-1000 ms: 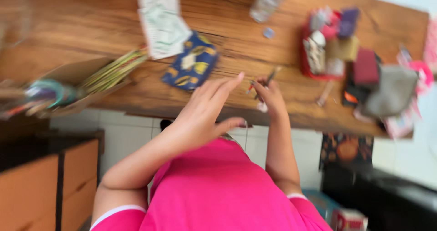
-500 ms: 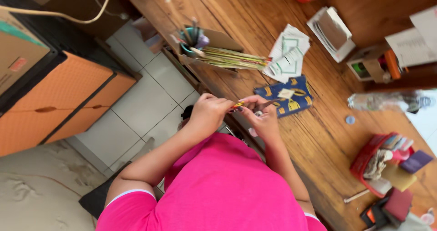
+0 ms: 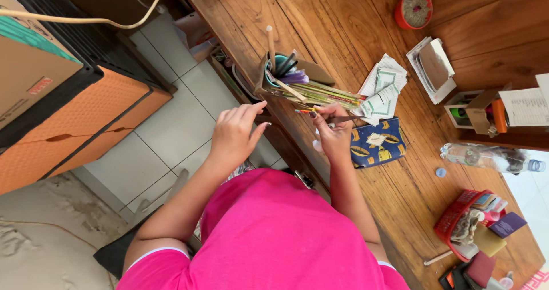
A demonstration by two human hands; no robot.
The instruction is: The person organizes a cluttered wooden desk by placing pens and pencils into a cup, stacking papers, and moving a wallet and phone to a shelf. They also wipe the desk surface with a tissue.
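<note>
My right hand (image 3: 334, 132) pinches a thin dark pencil-like stick (image 3: 343, 119) with a small red and yellow piece at its tip (image 3: 305, 111), held over the edge of the wooden table (image 3: 366, 32). My left hand (image 3: 235, 131) hovers just to the left with its fingers spread, holding nothing, above the tiled floor. A blue pouch with a yellow pattern (image 3: 377, 143) lies right beside my right hand. A cardboard holder (image 3: 297, 75) with pens and a bundle of coloured sticks (image 3: 326, 94) stands just beyond both hands.
Folded papers (image 3: 382, 92), an open white box (image 3: 433, 68), a red round tin (image 3: 414, 7), a plastic bottle (image 3: 489, 157) and its blue cap (image 3: 440, 172), and a red basket of small items (image 3: 470, 221) lie on the table. An orange and black cabinet (image 3: 68, 118) stands at left.
My left hand has let go of the stick and moved away to the left, with its fingers apart. The view has swung, and my right hand now holds the stick alone, closer to the holder.
</note>
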